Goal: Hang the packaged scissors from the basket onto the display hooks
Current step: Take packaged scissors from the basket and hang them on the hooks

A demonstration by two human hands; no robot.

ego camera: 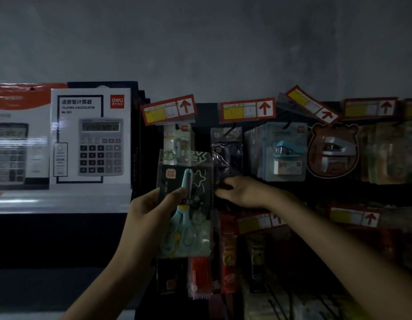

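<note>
My left hand [152, 211] grips a packaged pair of light-blue scissors [186, 204] on a dark card, held upright in front of the display rack. Its top overlaps a pale package [177, 139] hanging from the hook under the left price tag [169, 109]. My right hand [242, 192] reaches to the bottom of a dark, clear-wrapped package [227, 153] hanging under the middle price tag [246, 109], fingers pinching its lower edge. The basket is out of view.
Boxed talking calculators [91, 139] stand on a shelf to the left. Packaged staplers [283, 151] and a bear-shaped pack [332, 151] hang to the right. A lower row of hooks holds red packages [228, 250] and more price tags [353, 215]. The scene is dim.
</note>
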